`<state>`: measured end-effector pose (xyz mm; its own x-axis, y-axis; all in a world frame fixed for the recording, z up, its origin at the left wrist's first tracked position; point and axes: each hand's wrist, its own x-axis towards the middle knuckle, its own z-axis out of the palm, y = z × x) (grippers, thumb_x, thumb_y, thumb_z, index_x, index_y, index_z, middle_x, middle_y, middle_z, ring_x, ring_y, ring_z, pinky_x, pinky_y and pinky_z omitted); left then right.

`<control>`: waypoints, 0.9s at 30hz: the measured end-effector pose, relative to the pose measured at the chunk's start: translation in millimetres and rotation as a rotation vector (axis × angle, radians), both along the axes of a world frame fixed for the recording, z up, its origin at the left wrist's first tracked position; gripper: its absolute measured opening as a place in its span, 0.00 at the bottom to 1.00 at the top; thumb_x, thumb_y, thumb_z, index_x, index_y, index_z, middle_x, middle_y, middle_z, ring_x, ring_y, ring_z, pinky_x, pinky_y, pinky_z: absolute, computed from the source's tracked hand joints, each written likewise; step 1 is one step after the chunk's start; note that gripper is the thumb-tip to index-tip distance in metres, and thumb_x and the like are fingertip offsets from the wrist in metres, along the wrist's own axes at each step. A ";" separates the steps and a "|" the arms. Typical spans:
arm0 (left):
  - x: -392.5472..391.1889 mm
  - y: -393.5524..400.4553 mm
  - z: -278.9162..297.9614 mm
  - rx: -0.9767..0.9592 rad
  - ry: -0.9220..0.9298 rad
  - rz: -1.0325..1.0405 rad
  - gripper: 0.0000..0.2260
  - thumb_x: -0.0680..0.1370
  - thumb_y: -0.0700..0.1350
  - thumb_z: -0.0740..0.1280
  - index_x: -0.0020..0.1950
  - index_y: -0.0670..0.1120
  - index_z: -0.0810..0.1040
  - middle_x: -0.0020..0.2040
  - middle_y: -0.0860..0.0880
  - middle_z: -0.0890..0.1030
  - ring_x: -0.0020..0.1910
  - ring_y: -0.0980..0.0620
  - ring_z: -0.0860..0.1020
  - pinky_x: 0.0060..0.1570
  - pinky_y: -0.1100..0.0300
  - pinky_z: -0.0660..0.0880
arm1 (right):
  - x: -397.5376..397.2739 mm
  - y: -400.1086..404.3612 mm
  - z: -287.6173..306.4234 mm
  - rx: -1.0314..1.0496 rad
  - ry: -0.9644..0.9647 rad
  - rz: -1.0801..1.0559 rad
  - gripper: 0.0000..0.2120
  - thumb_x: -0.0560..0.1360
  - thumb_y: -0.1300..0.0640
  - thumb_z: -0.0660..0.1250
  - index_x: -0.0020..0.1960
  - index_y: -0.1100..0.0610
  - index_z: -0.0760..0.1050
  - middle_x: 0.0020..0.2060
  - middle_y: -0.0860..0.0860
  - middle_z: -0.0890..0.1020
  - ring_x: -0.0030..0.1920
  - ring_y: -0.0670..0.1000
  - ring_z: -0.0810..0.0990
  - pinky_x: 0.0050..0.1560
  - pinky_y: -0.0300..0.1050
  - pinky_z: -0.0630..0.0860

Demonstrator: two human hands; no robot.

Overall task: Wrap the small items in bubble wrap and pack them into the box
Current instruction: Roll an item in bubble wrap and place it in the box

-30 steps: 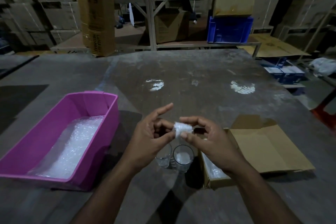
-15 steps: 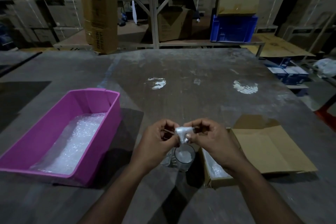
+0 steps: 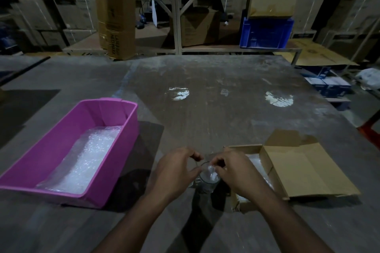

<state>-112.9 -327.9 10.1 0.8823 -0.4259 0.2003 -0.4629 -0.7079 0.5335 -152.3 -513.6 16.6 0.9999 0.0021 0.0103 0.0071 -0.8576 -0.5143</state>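
My right hand pinches a small bundle of bubble wrap right over the mouth of a clear glass standing on the table. My left hand is beside it with fingers curled near the glass rim; whether it holds anything I cannot tell. A second, smaller glass is mostly hidden behind my left hand. The open cardboard box lies just right of my right hand, with some bubble wrap inside and its lid folded flat to the right.
A pink plastic tub holding a sheet of bubble wrap sits on the grey table at my left. Behind the table stand shelves with cardboard cartons and a blue crate.
Both hands have dropped from chest height down to the glass, carrying the small bubble-wrap bundle to its mouth. My left hand's fingers have loosened from the bundle.
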 end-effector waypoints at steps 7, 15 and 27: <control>-0.7 -5.9 -12.6 0.121 -0.013 -0.104 0.30 0.71 0.53 0.77 0.72 0.55 0.74 0.68 0.58 0.77 0.67 0.55 0.73 0.64 0.61 0.69 | 5.2 8.8 -2.5 -0.149 -0.004 -0.017 0.05 0.72 0.58 0.70 0.43 0.49 0.83 0.43 0.44 0.82 0.46 0.45 0.78 0.48 0.44 0.77; 2.7 -11.9 -25.5 0.125 0.025 -0.149 0.39 0.67 0.55 0.79 0.76 0.58 0.67 0.65 0.58 0.79 0.59 0.51 0.74 0.52 0.61 0.71 | -4.9 15.2 -2.7 -0.372 -0.001 0.133 0.08 0.76 0.61 0.65 0.51 0.56 0.82 0.50 0.55 0.82 0.53 0.58 0.80 0.52 0.48 0.76; 6.3 -11.2 -28.0 0.070 0.031 -0.162 0.37 0.70 0.47 0.77 0.77 0.57 0.67 0.64 0.58 0.80 0.60 0.50 0.73 0.51 0.65 0.69 | -20.8 14.5 -2.3 -0.475 0.249 0.192 0.18 0.77 0.59 0.64 0.66 0.50 0.75 0.61 0.52 0.81 0.60 0.57 0.80 0.57 0.47 0.74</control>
